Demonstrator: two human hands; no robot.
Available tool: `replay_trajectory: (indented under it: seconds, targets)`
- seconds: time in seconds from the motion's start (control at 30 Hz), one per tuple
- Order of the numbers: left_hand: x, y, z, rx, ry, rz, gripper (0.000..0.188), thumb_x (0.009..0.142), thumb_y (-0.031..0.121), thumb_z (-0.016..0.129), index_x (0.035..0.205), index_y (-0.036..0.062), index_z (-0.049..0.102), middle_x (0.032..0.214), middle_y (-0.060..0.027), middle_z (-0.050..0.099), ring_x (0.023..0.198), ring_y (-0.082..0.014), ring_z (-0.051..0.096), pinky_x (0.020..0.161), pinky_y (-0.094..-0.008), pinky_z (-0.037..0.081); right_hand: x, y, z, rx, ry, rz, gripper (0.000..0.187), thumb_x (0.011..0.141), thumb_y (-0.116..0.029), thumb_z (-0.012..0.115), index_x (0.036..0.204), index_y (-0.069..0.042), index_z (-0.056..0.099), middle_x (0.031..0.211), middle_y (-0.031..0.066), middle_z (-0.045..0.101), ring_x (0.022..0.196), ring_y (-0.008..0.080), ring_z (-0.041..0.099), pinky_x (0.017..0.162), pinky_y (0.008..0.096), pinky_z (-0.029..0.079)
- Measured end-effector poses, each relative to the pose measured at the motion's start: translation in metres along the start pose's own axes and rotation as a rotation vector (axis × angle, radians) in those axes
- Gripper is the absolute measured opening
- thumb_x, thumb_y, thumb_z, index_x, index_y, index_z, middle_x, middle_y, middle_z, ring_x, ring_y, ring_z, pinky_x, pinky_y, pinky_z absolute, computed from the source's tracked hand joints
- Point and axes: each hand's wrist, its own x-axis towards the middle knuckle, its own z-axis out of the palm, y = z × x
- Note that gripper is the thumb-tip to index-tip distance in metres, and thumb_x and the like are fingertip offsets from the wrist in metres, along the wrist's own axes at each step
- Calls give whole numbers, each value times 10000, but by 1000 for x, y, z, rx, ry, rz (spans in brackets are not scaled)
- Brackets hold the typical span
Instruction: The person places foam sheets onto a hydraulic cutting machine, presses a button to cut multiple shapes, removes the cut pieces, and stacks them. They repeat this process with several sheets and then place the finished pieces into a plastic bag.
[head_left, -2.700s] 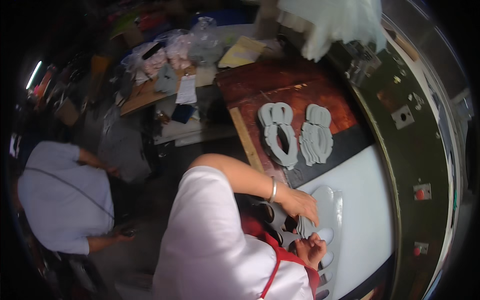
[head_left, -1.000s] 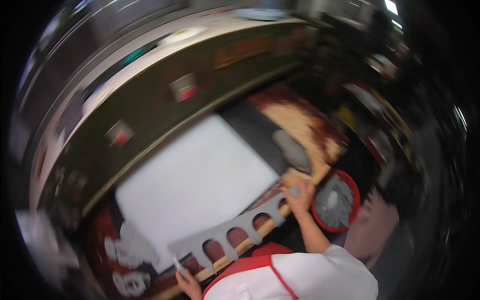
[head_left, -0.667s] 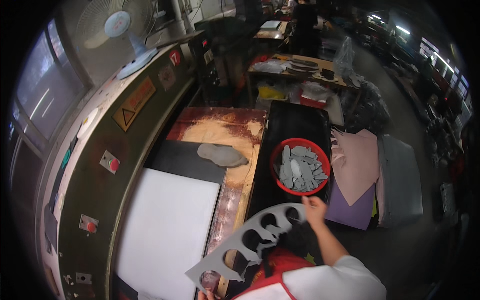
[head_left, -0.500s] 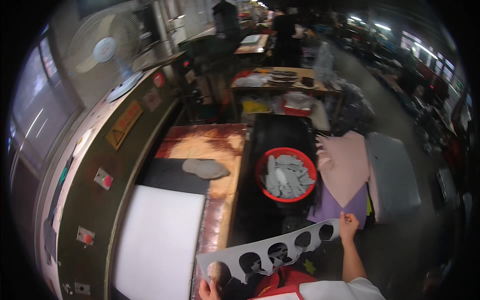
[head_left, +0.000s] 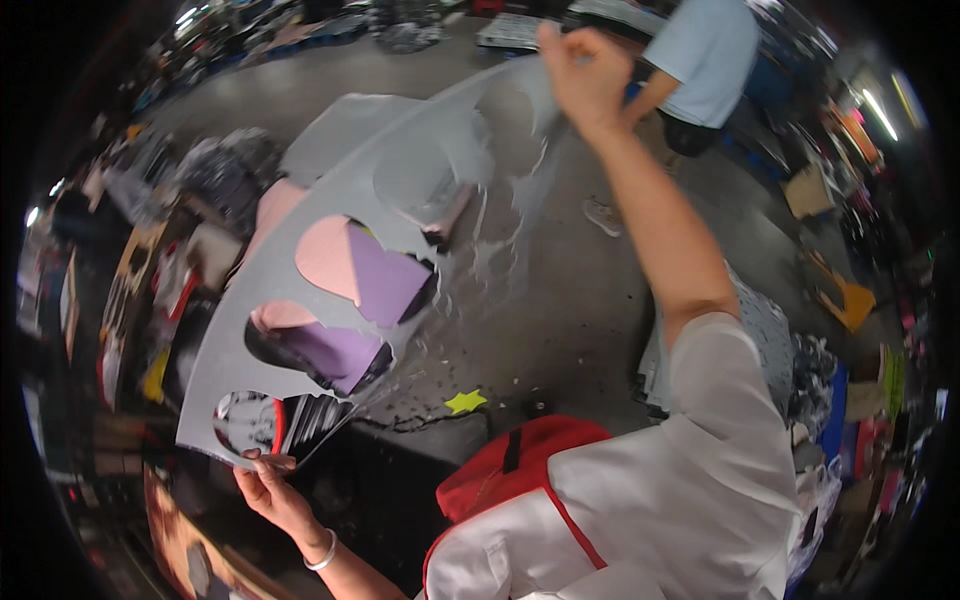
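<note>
A grey sheet [head_left: 225, 350] with a row of rounded cut-out holes stretches slantwise between my hands, its far end smeared by motion. My left hand [head_left: 275, 495], with a white bracelet at the wrist, pinches the sheet's lower left corner. High up, my right hand [head_left: 590, 80] grips the far end with bent fingers, the arm reaching out. Pink material [head_left: 325, 255] and purple material [head_left: 390, 275] show through the holes. Through the lowest hole appear part of a red rim [head_left: 279, 425] and grey pieces.
A yellow-green star-shaped scrap [head_left: 465, 402] lies on the grey floor. Ahead right stands a person in a light blue shirt [head_left: 705, 60]. Plastic bags [head_left: 235, 165] are heaped at left. A grey stack [head_left: 770, 335] stands beyond my right arm, and a wooden board [head_left: 170, 525] at lower left.
My view has swung to the right, away from the green machine and white board. The sheet has turned with me, and my right hand has risen far up and outward.
</note>
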Motion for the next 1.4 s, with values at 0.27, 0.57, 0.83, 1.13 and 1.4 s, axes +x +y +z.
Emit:
replay_trajectory:
  seconds: [0.27, 0.57, 0.83, 1.13, 1.4]
  targets:
    - [-14, 14, 212, -73, -994, 108, 259, 855, 233, 642, 786, -9, 581, 665, -122, 651, 564, -219, 618, 570, -304, 472, 39, 116, -391, -335, 517, 170, 244, 827, -141, 658, 633, -1, 607, 570, -61, 488, 572, 28, 407, 535, 208, 321]
    - [47, 70, 427, -504, -1100, 34, 227, 974, 220, 515, 931, 0, 556, 717, -56, 546, 530, -108, 494, 482, -219, 388, -119, -28, -565, -951, 428, 490, 375, 934, -222, 586, 616, -34, 527, 599, -38, 485, 595, 51, 420, 532, 231, 334]
    - [79, 109, 492, -581, -1259, 127, 257, 958, 256, 561, 923, 1, 562, 615, -17, 514, 487, -102, 515, 480, -215, 398, -145, -72, -550, -758, 613, 409, 379, 968, -219, 542, 634, -42, 518, 601, -15, 481, 555, 55, 397, 502, 225, 309]
    - [131, 99, 596, -396, -1621, 363, 229, 956, 240, 560, 912, 16, 576, 592, -12, 556, 550, -84, 549, 548, -215, 400, -152, -75, -496, -1287, 602, 750, 433, 883, -366, 645, 645, -5, 617, 544, -7, 477, 555, 72, 414, 502, 276, 349]
    - [-2, 184, 859, -419, -1366, 902, 323, 952, 279, 543, 791, 0, 523, 626, -65, 462, 614, -137, 418, 566, -331, 369, -37, -3, -620, -1639, 974, 133, 600, 798, -543, 643, 631, 33, 615, 557, 204, 565, 473, 265, 520, 546, 405, 457]
